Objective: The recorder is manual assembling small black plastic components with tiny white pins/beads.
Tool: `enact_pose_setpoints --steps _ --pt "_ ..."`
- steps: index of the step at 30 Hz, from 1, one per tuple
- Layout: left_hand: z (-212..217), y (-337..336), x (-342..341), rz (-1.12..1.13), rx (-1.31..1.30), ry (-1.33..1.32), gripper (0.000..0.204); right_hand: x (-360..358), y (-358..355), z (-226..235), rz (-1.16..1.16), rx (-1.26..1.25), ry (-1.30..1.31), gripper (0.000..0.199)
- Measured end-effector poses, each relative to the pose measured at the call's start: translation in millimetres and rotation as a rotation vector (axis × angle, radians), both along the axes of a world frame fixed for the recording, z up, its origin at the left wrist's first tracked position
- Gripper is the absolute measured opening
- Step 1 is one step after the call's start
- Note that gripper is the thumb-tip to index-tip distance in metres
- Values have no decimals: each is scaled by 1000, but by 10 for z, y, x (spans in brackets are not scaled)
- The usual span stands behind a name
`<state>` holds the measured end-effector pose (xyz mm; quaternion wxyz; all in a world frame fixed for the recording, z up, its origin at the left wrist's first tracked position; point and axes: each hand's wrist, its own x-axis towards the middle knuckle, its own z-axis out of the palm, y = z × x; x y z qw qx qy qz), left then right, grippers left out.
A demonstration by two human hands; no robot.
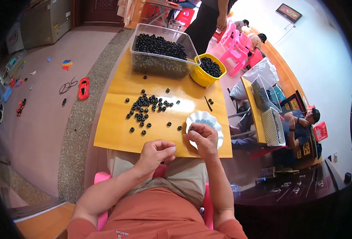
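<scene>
My left hand [155,156] is closed in a pinch at the table's near edge, thumb against curled fingers; anything between them is too small or hidden to make out. My right hand [204,139] is also pinched, just above a white scalloped dish [216,126] that holds tiny pale blue-green pieces [203,119]. A dark speck shows at its fingertips, too small to name. Beyond my hands, several small black ring-like parts [144,103] lie scattered on the yellow wooden table [114,127]. A thin dark stick [208,103] lies to the right, beside a few more black parts.
A large transparent bin [164,65] of black parts and a yellow tub [202,76] of them stand at the table's far end. Someone stands behind them. To the right, a seated person [303,123] is by another table with a white basket [272,127]. Toys, including a red car [83,88], lie on the left floor.
</scene>
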<state>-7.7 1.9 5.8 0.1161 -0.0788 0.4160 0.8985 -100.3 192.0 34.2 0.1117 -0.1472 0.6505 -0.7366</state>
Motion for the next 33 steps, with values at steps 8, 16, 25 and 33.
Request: enact_pose_setpoints --steps 8,16,25,33 --pt "-28 14 0 -20 -19 28 13 178 -36 -35 -47 -72 -13 20" --pt "-37 23 1 -29 -13 12 13 228 21 -134 -19 -148 -38 15" --pt "-54 26 1 -29 -13 15 14 284 25 -182 -40 -151 -50 17" --pt "-45 31 1 -30 -18 11 13 306 5 -209 -81 -191 -57 16"
